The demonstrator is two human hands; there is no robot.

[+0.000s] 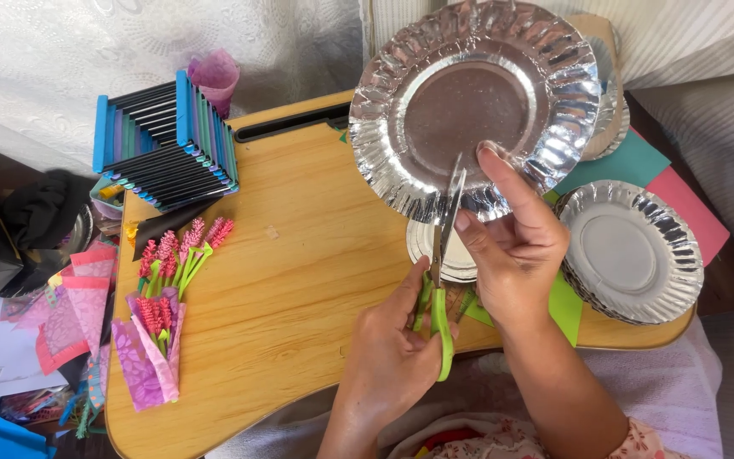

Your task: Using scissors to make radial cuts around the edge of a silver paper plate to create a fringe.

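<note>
**Scissors bite into a silver paper plate**

The left hand (392, 357) is closed through the green handles of the scissors (442, 272), whose blades stand open at the fluted rim of a silver foil paper plate (469, 102). The right hand (516, 246) pinches that plate by its lower edge, thumb on the face, holding it tilted up above the wooden lap desk (299, 280).

A clean cut here seems to call for turning the plate into the blades rather than twisting the scissors, with the pinching fingers kept clear of the blade line.

A smaller silver disc (422, 246) lies under the scissors, and a stack of foil plates (630, 251) sits just right of the wrist, near enough to be nudged. Pink paper flowers (176, 251) and a case of coloured pens (163, 140) lie well apart on the left.
</note>
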